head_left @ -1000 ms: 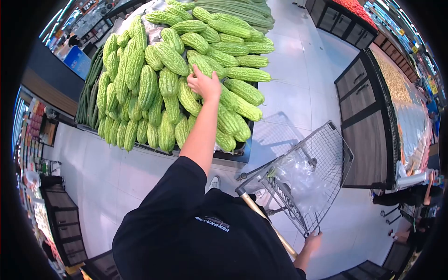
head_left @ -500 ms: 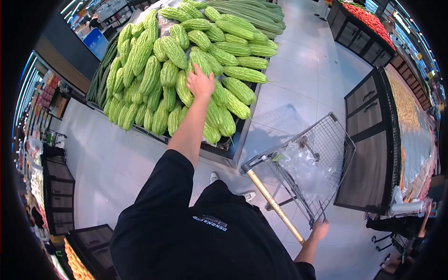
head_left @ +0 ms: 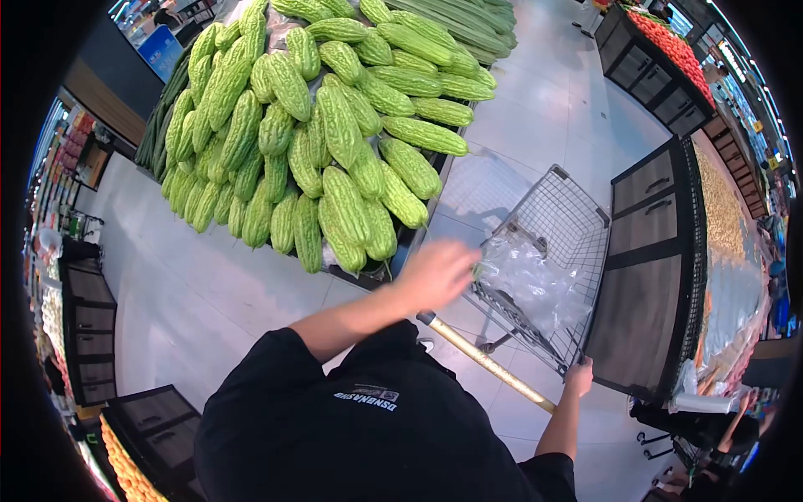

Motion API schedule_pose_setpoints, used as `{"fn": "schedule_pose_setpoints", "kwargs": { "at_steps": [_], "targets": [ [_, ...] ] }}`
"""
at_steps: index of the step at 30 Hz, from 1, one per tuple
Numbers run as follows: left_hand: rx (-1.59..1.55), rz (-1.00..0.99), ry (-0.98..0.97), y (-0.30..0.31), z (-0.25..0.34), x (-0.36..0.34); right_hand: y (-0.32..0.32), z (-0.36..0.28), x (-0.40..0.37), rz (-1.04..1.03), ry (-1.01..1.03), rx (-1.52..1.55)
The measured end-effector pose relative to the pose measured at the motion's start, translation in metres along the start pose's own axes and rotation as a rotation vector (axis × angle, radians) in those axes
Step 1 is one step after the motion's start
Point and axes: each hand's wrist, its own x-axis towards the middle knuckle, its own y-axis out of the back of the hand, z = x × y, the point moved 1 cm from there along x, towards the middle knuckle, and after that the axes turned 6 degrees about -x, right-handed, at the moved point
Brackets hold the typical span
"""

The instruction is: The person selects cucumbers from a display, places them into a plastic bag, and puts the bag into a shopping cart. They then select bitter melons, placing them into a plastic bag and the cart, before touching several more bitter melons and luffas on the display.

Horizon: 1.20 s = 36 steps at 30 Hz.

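My left hand [head_left: 439, 272], smeared by motion, is between the bitter melon stand and the shopping cart, near the cart's handle end. Its fingers are too blurred to read, and no melon shows in it. A large heap of green bitter melons [head_left: 343, 125] lies on the stand, above and left of that hand. On the right, my right hand [head_left: 579, 376] is closed on the near corner of the wire shopping cart [head_left: 565, 205]. Clear plastic bags [head_left: 535, 280] lie inside the cart, beside my left fingertips. The cart's golden handle bar [head_left: 489, 361] runs in front of my body.
Dark wooden cabinets [head_left: 640, 276] stand right of the cart, with a plastic-covered display on top. Long green vegetables [head_left: 468, 25] lie behind the melons. Red produce [head_left: 669, 46] is at the upper right, orange fruit [head_left: 125, 460] at the lower left. Another person [head_left: 711, 427] is at the lower right.
My left hand has left the melons and moved right and down toward the cart. The melons appear shifted left as the view turned. My right hand stays on the cart.
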Motion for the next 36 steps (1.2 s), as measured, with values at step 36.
{"fn": "schedule_pose_setpoints", "kwargs": {
  "at_steps": [36],
  "targets": [
    [0.257, 0.207, 0.491, -0.146, -0.044, 0.183, 0.098, -0.325, 0.289, 0.148, 0.703, 0.092]
  ]
}}
